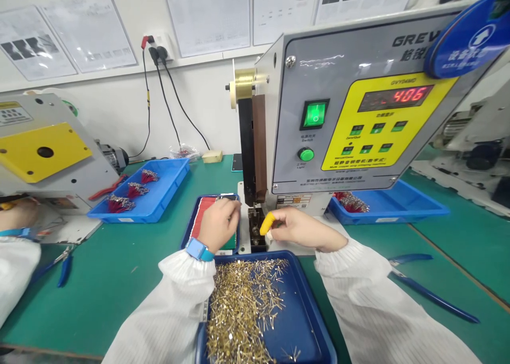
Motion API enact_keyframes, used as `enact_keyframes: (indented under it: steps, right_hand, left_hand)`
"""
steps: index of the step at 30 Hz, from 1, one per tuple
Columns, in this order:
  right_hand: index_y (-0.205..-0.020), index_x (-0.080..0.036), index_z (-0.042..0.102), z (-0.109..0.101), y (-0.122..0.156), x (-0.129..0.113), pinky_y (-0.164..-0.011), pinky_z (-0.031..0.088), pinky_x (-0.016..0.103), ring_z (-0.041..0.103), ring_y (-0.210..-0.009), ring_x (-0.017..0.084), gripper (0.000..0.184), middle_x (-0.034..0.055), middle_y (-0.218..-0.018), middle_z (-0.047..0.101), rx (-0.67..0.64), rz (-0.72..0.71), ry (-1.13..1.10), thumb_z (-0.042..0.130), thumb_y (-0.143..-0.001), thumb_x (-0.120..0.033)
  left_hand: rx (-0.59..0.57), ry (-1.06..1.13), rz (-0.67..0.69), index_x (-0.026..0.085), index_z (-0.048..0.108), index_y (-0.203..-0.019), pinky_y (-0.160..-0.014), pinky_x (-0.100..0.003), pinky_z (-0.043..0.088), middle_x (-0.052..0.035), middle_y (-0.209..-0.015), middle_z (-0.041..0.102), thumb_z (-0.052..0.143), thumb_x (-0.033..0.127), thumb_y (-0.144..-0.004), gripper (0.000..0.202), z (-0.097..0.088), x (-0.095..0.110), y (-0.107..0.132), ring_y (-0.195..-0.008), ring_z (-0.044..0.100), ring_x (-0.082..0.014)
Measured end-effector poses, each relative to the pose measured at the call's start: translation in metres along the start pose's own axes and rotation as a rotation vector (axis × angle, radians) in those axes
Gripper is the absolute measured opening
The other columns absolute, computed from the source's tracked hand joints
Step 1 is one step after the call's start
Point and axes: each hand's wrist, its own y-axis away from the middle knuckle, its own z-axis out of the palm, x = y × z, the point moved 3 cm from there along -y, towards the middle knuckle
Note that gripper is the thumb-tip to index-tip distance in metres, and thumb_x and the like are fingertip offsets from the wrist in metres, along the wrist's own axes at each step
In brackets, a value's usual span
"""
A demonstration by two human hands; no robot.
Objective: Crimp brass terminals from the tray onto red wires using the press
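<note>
Far L, well away from the L hand: co-worker's hand w/ blue wristband, partly cut off by the frame edge, at a 2nd machine w/ yellow panel. Nr that, well L of the L hand, pliers w/ blue handles on the green bench. Beyond & L of the L hand: large blue tray w/ 3 bundles of red wires.

Under the L hand: small tray w/ red wires laid side by side. L hand, blue wrist strap on, fingers curled & bent down over the tray's R part; can't tell if it grips anything. Nearer the body, below both hands: navy tray, loose gold-coloured pcs heaped mostly on its L side.

Btwn the hands: press die, w/ the gold spool high above. R hand just R of the die, yellow finger cot on index, thumb & index tips close together; can't tell if anything's pinched.

Above/behind R hand: grey machine, red display at 406. R of the R hand: another blue tray w/ wire bundle; nearer the body, more blue-handled pliers.
</note>
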Motion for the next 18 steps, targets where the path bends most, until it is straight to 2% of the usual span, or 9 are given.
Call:
enact_keyframes:
  steps: [2, 5, 8, 13, 18]
  right_hand:
    - [-0.082, -0.017, 0.066, -0.002, 0.0, 0.0, -0.066, 0.047, 0.025, 0.057, -0.066, 0.012, 0.011, 0.0012, -0.075, 0.064, 0.051, 0.013, -0.031, 0.061, -0.073, -0.02]
    - [-0.084, -0.018, 0.065, -0.003, -0.001, 0.004, -0.064, 0.051, 0.027, 0.058, -0.063, 0.012, 0.014, 0.0002, -0.073, 0.061, 0.16, 0.089, -0.164, 0.064, -0.071, -0.023]
    - [-0.087, -0.018, 0.063, -0.002, -0.001, 0.009, -0.061, 0.053, 0.027, 0.056, -0.059, 0.011, 0.021, -0.0015, -0.068, 0.058, 0.236, 0.143, -0.289, 0.07, -0.069, -0.028]
    - [-0.088, -0.017, 0.065, 0.001, -0.003, 0.01, -0.054, 0.049, 0.021, 0.055, -0.058, 0.01, 0.034, 0.0, -0.065, 0.06, 0.183, 0.141, -0.321, 0.08, -0.065, -0.037]
    - [-0.085, -0.015, 0.063, 0.0, -0.004, 0.009, -0.055, 0.048, 0.022, 0.059, -0.063, 0.011, 0.039, 0.0083, -0.082, 0.067, 0.144, 0.095, -0.305, 0.073, -0.072, -0.05]
  left_hand:
    - [-0.033, -0.071, -0.161, 0.018, 0.066, -0.098, -0.08, -0.03, 0.049, -0.006, -0.094, 0.068, 0.047, 0.022, -0.093, 0.021, -0.009, -0.026, -0.003, -0.09, 0.063, -0.0203]
    - [-0.151, -0.184, -0.426, 0.017, 0.067, -0.103, -0.084, -0.031, 0.048, -0.0079, -0.103, 0.068, 0.049, 0.021, -0.092, 0.022, -0.019, -0.069, 0.0, -0.097, 0.063, -0.0221]
    - [-0.301, -0.26, -0.556, 0.017, 0.069, -0.103, -0.085, -0.029, 0.047, -0.0085, -0.105, 0.066, 0.054, 0.019, -0.088, 0.021, -0.02, -0.096, 0.009, -0.096, 0.063, -0.0216]
    - [-0.378, -0.274, -0.564, 0.021, 0.071, -0.094, -0.083, -0.026, 0.046, -0.0049, -0.098, 0.066, 0.06, 0.017, -0.083, 0.017, -0.012, -0.103, 0.017, -0.09, 0.063, -0.0186]
    - [-0.399, -0.278, -0.537, 0.019, 0.072, -0.088, -0.078, -0.027, 0.045, -0.0065, -0.093, 0.064, 0.055, 0.014, -0.082, 0.018, -0.005, -0.099, 0.017, -0.084, 0.062, -0.0188]
